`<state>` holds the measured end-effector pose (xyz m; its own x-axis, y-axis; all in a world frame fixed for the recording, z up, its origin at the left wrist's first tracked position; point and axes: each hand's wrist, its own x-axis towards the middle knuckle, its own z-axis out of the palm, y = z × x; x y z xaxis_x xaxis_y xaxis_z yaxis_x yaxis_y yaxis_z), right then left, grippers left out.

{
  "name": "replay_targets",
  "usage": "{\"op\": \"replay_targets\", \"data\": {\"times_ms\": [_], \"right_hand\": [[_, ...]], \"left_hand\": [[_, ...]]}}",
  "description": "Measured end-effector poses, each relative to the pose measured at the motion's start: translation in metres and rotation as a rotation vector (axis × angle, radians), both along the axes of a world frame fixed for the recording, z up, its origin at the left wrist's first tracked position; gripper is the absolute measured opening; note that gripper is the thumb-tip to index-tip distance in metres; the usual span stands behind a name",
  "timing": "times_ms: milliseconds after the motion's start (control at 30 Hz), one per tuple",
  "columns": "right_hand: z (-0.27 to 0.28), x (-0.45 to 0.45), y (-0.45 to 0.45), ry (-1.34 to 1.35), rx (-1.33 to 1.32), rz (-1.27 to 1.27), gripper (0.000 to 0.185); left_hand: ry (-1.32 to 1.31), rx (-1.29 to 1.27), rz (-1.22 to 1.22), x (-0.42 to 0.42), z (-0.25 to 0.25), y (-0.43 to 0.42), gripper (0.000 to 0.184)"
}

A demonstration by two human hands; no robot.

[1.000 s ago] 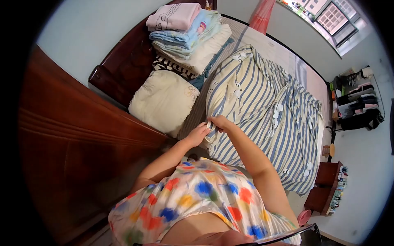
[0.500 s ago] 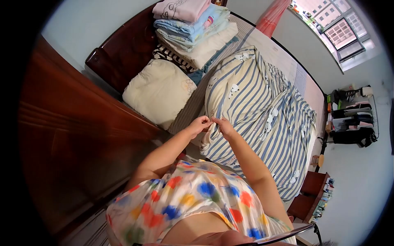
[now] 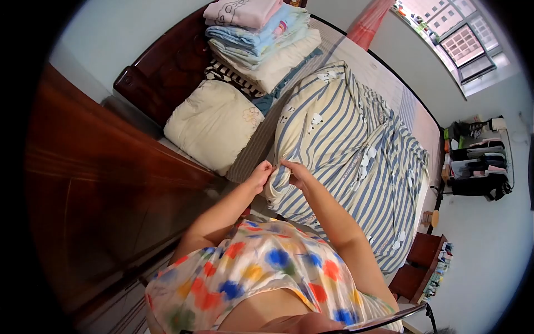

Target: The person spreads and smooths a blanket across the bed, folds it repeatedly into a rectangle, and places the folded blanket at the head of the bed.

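A striped quilt cover (image 3: 345, 145), cream and blue with small white animal figures, lies rumpled over the bed. Its near left corner is raised between my two hands. My left hand (image 3: 261, 176) is closed at the left side of that corner, fingers pinched on the fabric edge. Just to the right, my right hand (image 3: 295, 172) grips the same corner, thumb and fingers on the cloth. A small gap separates the hands. The cream pillow (image 3: 214, 127) lies to the left of the cover.
Folded bedding (image 3: 258, 47) is stacked by the dark headboard (image 3: 161, 80). A brown wooden wardrobe (image 3: 105, 206) stands close on the left. Clothes hang on a rack (image 3: 481, 161) at the right, above a low brown shelf (image 3: 420, 267). A window (image 3: 464, 44) is at the upper right.
The view has tilted and shifted slightly. My hands, close together before, have moved a little apart, my left hand going left, with the cover's corner still between them.
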<state>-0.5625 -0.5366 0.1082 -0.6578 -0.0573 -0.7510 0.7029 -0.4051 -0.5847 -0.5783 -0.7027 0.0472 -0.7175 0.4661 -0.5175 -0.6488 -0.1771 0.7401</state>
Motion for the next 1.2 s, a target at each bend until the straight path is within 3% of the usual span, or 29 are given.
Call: {"op": "replay_targets", "data": {"times_ms": [133, 233, 267, 333, 367, 467, 500, 600, 633, 667, 733, 767, 833, 900, 1033, 1100, 1200], "right_hand": [[-0.015, -0.008, 0.002, 0.089, 0.143, -0.032, 0.035], [0.005, -0.006, -0.016, 0.318, 0.475, -0.148, 0.043], [0.014, -0.006, -0.023, 0.356, 0.533, -0.083, 0.042], [0.02, -0.009, -0.039, 0.431, 0.642, 0.047, 0.038], [-0.008, -0.013, -0.048, 0.489, 0.682, 0.04, 0.038], [-0.01, -0.014, -0.074, 0.773, 0.761, 0.212, 0.046], [-0.019, -0.014, -0.079, 0.74, 0.717, 0.226, 0.047], [-0.014, -0.017, -0.081, 0.7, 0.74, 0.423, 0.047], [-0.018, -0.018, -0.082, 0.823, 0.793, 0.453, 0.043], [-0.019, -0.022, -0.081, 0.772, 0.719, 0.504, 0.041], [-0.019, -0.029, -0.076, 0.663, 0.57, 0.595, 0.037], [-0.046, -0.036, -0.067, 0.744, 0.519, 0.591, 0.033], [-0.046, -0.049, -0.05, 0.566, 0.415, 0.405, 0.028], [-0.047, -0.068, -0.024, 0.403, 0.35, 0.257, 0.027], [-0.075, -0.113, 0.036, 0.172, 0.163, 0.024, 0.035], [-0.098, -0.143, 0.055, 0.109, 0.089, -0.057, 0.039], [-0.146, -0.196, 0.068, -0.029, 0.004, -0.013, 0.044]], "left_hand": [[-0.003, -0.054, -0.019, -0.001, -0.001, -0.002, 0.011], [0.484, -0.281, 0.085, -0.011, 0.0, -0.007, 0.015], [0.369, -0.267, 0.043, -0.016, 0.008, -0.008, 0.019], [0.138, -0.24, -0.043, -0.03, 0.072, -0.014, 0.028], [0.07, -0.254, -0.105, -0.041, 0.05, -0.014, 0.036], [0.025, -0.225, -0.299, -0.074, 0.026, -0.026, 0.039], [-0.112, -0.21, -0.237, -0.075, 0.045, -0.027, 0.032], [-0.211, -0.33, -0.26, -0.093, -0.005, -0.033, 0.021], [-0.172, -0.423, -0.313, -0.098, -0.012, -0.033, 0.023], [-0.1, -0.513, -0.269, -0.1, -0.02, -0.034, 0.025], [0.046, -0.69, -0.186, -0.091, 0.011, -0.032, 0.031], [0.06, -0.703, -0.077, -0.092, -0.008, -0.032, 0.04], [0.2, -0.63, -0.027, -0.108, -0.081, -0.041, 0.041], [0.326, -0.663, -0.036, -0.119, -0.111, -0.05, 0.037], [0.538, -0.846, -0.177, -0.09, -0.012, -0.046, 0.036], [0.587, -0.91, -0.293, -0.08, 0.008, -0.042, 0.039], [0.679, -0.945, -0.327, -0.061, 0.022, -0.033, 0.024]]}}
